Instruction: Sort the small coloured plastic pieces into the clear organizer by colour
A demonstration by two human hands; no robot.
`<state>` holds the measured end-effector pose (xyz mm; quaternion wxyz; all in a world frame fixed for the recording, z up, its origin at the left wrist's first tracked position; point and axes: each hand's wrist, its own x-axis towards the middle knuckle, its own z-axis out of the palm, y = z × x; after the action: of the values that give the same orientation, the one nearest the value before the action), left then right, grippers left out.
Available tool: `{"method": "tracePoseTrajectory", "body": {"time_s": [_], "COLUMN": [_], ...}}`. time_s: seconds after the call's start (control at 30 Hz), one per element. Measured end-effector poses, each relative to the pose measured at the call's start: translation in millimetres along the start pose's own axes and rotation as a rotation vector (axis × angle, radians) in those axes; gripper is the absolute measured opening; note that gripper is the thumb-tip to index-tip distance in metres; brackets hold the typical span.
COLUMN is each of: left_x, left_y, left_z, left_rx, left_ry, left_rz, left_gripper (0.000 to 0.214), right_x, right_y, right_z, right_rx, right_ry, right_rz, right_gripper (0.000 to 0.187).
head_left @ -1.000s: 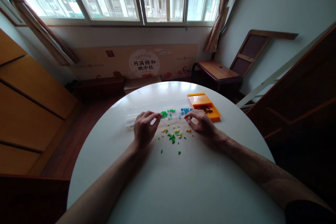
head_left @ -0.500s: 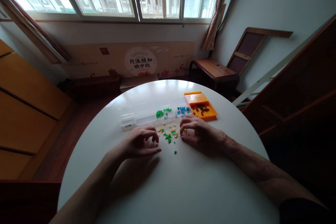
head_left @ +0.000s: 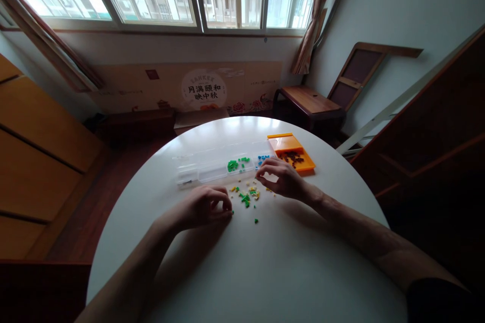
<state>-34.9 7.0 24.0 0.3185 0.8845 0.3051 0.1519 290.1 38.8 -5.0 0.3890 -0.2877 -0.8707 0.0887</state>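
My left hand (head_left: 204, 206) is closed in a pinch near the table's middle, with a small green block (head_left: 232, 212) at its fingertips. Raised over the loose pieces, my right hand (head_left: 282, 176) has thumb and forefinger pinched together; what they hold is too small to make out. Between the hands lies a scatter of tiny green blocks (head_left: 245, 200) and yellow blocks (head_left: 256, 195). Behind them, the clear compartment box (head_left: 212, 173) holds green pieces (head_left: 233, 165) and blue pieces (head_left: 261, 159). My right hand partly hides the blue ones.
An orange tray (head_left: 308, 164) with dark brown pieces (head_left: 293, 157) adjoins the clear box on the right. Everything lies on a round white table (head_left: 242, 272). Beyond it are a wooden stool (head_left: 310, 98), a printed cardboard panel (head_left: 242, 86) and a window.
My right hand has lifted off the table and moved slightly away from me, its fingers closing to a pinch. My left hand's fingers have closed, with a green block at the tips.
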Motion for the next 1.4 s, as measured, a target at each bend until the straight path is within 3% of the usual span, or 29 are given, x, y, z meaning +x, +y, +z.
{"method": "tracePoseTrajectory", "body": {"time_s": [0.23, 0.37, 0.57, 0.7, 0.83, 0.97, 1.07, 1.2, 1.4], "left_x": [1, 1, 3, 6, 12, 27, 43, 58, 42], "left_y": [2, 1, -2, -13, -18, -15, -15, -24, -22], "left_z": [3.5, 7.5, 9.7, 12.0, 7.6, -1.6, -6.5, -10.0, -13.9], "left_rx": [0.016, 0.009, 0.005, 0.08, 0.202, 0.357, 0.446, 0.532, 0.571], "left_ry": [0.056, 0.048, 0.055, 0.233, 0.459, 0.561, 0.566, 0.551, 0.561], "left_rz": [0.052, 0.066, 0.086, 0.086, 0.022, -0.041, -0.07, -0.09, -0.015], "left_gripper": [0.009, 0.008, 0.015, 0.018, 0.023, 0.025, 0.027, 0.026, 0.025], "right_x": [43, 48, 24, -1, -23, -34, -35, -36, -33], "right_y": [4, 10, -7, -34, -51, -52, -53, -57, -47], "right_z": [21, 26, 7, -9, -11, -5, -3, 0, 1], "right_rx": [-0.158, -0.158, 0.016, 0.203, 0.229, 0.218, 0.246, 0.238, 0.211], "right_ry": [0.065, 0.067, -0.083, -0.255, -0.338, -0.367, -0.372, -0.333, -0.244], "right_rz": [0.129, 0.159, 0.096, 0.03, 0.019, -0.001, -0.003, 0.004, -0.006], "right_gripper": [0.009, 0.009, 0.009, 0.003, 0.017, 0.017, 0.008, 0.009, 0.007]}}
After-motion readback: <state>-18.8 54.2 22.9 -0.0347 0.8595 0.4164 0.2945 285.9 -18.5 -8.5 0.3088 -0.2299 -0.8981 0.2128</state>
